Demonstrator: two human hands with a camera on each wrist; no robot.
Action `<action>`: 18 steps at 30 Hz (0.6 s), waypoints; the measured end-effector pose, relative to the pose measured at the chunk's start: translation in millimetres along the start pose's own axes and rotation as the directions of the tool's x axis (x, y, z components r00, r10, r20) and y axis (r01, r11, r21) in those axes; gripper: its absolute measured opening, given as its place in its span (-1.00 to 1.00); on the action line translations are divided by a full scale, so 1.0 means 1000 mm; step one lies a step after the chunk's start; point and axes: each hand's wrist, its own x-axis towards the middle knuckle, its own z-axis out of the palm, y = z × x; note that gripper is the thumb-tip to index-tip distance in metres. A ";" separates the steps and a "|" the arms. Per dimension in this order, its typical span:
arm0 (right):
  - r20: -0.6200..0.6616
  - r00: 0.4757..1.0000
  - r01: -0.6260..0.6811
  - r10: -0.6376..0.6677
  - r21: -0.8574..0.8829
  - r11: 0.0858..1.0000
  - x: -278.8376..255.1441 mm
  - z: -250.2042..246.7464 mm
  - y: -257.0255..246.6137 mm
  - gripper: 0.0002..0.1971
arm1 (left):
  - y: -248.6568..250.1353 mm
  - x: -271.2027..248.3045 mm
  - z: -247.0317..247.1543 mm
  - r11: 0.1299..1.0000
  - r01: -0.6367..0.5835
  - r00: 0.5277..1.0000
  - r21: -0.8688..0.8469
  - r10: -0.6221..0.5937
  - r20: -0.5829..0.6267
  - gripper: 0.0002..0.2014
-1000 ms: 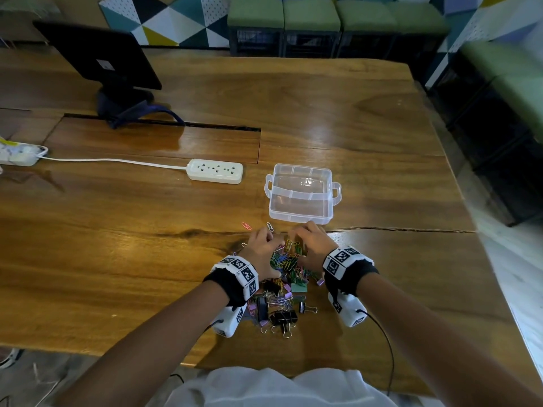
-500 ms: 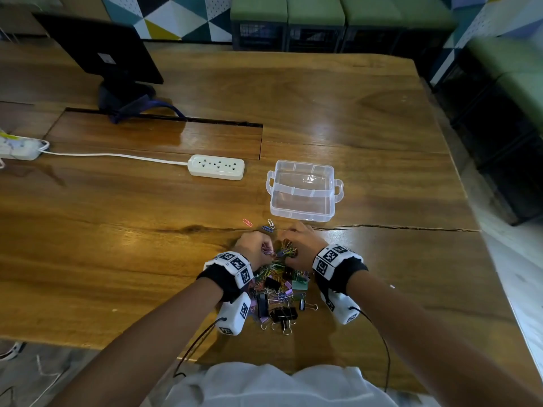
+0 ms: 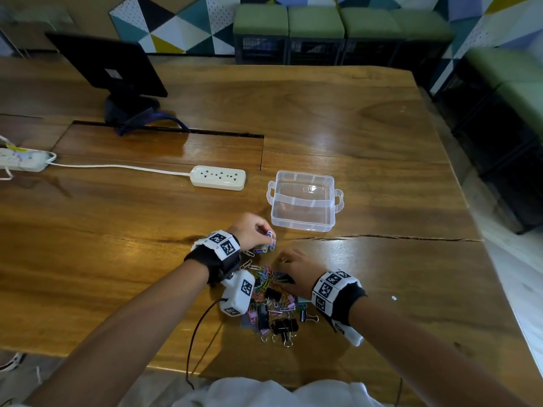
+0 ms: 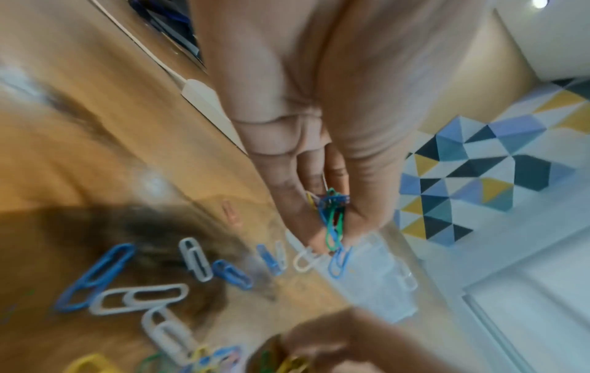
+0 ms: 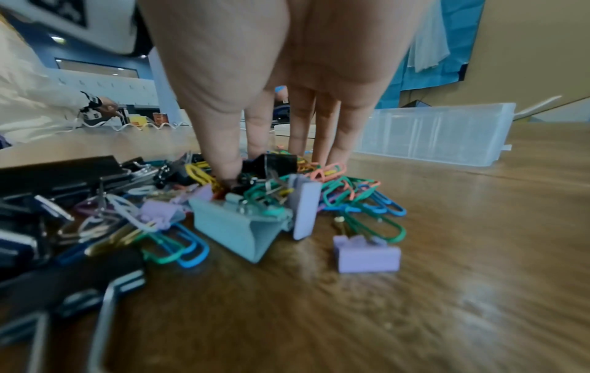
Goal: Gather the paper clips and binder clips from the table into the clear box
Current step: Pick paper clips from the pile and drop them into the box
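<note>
Nearest, the binder clips [image 3: 280,326] lie heaped on the tabletop [image 3: 117,259]; the right hand [image 3: 296,270] is planted in the pile, fingers straight. A bunch of paper clips [image 4: 332,217] is pinched by the left hand [image 3: 249,232]. Beyond, the empty clear box [image 3: 304,201] awaits: a short carry is called for.

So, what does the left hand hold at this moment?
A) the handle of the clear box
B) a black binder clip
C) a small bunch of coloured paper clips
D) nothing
C: the left hand pinches a small bunch of coloured paper clips, just short of the clear box.
</note>
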 end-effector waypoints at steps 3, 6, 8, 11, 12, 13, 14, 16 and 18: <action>0.029 1.000 0.008 -0.008 -0.011 1.000 -0.001 -0.001 0.000 -0.56 | 0.021 0.014 -0.008 0.998 -0.020 0.999 -0.056 0.019 -0.029 -0.86; 0.062 0.998 -0.023 0.023 -0.003 1.000 0.000 -0.005 -0.002 -0.55 | 0.041 0.035 -0.014 0.995 -0.025 0.999 -0.097 0.020 -0.050 -0.86; 0.078 0.996 -0.044 0.045 -0.010 0.999 0.002 -0.010 -0.004 -0.58 | 0.054 0.050 -0.016 0.992 -0.017 0.998 -0.123 0.011 -0.054 -0.85; 0.133 0.988 -0.069 0.076 -0.059 0.996 0.007 -0.014 -0.007 -0.59 | 0.072 0.073 -0.018 0.978 0.016 0.998 -0.207 -0.030 -0.063 -0.86; 0.146 0.986 -0.075 0.085 -0.072 0.995 0.009 -0.014 -0.007 -0.59 | 0.078 0.080 -0.019 0.969 0.033 0.997 -0.245 -0.050 -0.066 -0.85; 0.151 0.984 -0.078 0.089 -0.079 0.994 0.011 -0.014 -0.006 -0.60 | 0.082 0.088 -0.019 0.961 0.043 0.995 -0.274 -0.065 -0.072 -0.84; 0.147 0.985 -0.076 0.087 -0.079 0.994 0.012 -0.014 -0.005 -0.61 | 0.084 0.095 -0.019 0.959 0.047 0.993 -0.279 -0.074 -0.088 -0.84; 0.139 0.987 -0.071 0.079 -0.060 0.996 0.015 -0.012 -0.002 -0.63 | 0.087 0.109 -0.019 0.964 0.065 0.988 -0.260 -0.098 -0.117 -0.83; 0.139 0.987 -0.075 0.079 -0.035 0.997 0.016 -0.009 0.000 -0.66 | 0.084 0.123 -0.016 0.934 0.103 0.986 -0.343 -0.143 -0.091 -0.82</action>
